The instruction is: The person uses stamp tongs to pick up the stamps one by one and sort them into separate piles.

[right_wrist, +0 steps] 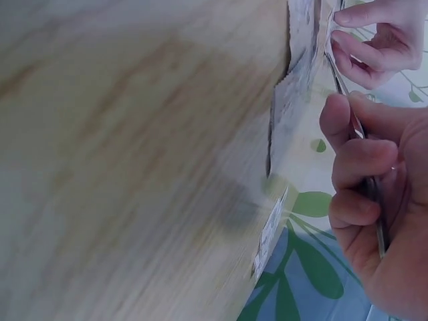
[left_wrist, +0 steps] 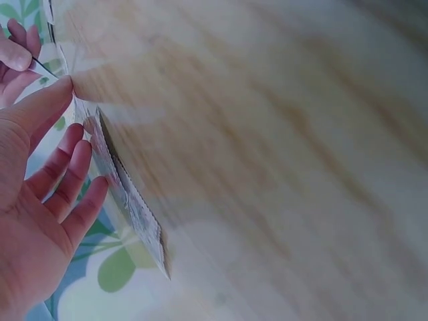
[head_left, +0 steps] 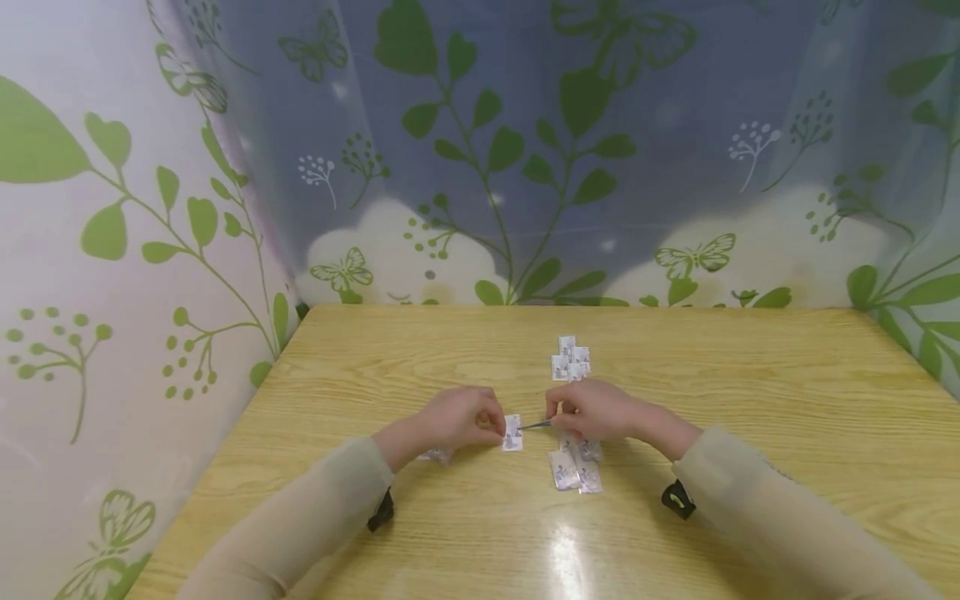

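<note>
My left hand pinches the left edge of a small white printed sachet just above the table. From the right, my right hand grips slim metal tweezers, their tip overlapping the sachet's face in the head view. The rear part of the tweezers runs back into the palm. Beneath the right hand lies a group of similar sachets, partly covered by it. In the left wrist view, serrated-edged sachets lie beside the spread lower fingers of the left hand.
Farther back on the wooden table rests another cluster of sachets. More packets show partly from under the left hand. A leaf-patterned curtain hangs along the table's far edge, with patterned cloth at the left.
</note>
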{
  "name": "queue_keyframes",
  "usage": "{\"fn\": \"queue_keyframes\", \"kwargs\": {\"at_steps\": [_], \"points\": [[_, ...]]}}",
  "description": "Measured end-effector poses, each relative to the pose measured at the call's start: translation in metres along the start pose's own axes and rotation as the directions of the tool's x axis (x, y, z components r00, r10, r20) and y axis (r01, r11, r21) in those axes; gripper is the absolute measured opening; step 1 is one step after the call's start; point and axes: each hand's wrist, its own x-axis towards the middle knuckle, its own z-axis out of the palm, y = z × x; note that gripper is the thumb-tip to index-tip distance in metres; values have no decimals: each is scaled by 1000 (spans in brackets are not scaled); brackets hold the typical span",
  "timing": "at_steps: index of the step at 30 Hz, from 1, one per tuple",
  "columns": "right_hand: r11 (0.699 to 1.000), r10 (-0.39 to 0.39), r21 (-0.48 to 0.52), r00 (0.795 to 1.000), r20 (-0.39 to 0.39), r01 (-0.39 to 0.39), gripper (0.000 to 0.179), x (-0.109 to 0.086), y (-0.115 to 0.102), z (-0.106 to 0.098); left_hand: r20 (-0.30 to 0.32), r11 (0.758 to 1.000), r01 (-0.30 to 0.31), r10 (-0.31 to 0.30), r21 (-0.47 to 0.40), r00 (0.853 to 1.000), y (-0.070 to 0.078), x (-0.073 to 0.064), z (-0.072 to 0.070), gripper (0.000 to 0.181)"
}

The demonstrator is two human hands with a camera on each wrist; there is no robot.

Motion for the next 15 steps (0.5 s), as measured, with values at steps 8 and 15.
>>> {"fn": "queue_keyframes", "kwargs": {"at_steps": [8,15], "points": [[999,-6,53,999,-32,7,8,-11,8,-18,-14,985,-43,41,-165,999,-18,-10,-8,9],[989,88,123,994,-66,-79,8,-37,22,-50,-37,980,-61,55,-191,998,-40,-37,-26,8]]}}
